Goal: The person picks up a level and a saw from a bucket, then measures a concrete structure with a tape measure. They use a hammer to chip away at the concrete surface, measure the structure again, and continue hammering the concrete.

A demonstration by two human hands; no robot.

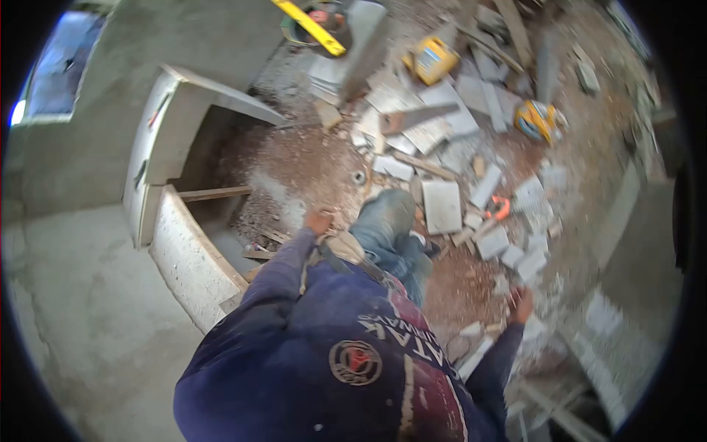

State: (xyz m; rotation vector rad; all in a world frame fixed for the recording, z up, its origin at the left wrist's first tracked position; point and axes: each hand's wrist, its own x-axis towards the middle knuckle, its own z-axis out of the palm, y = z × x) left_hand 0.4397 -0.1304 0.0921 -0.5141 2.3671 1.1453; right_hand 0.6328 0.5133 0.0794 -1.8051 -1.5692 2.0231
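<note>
While the person stands among tile offcuts [442,206] mid-frame, the left hand [320,219] and right hand [521,303] hang wide, likely for balance; whether either is clenched is too blurred to tell.

Left hand [320,219] by knee [389,215], right hand [521,303] seemingly above tile scraps [530,261]
</note>
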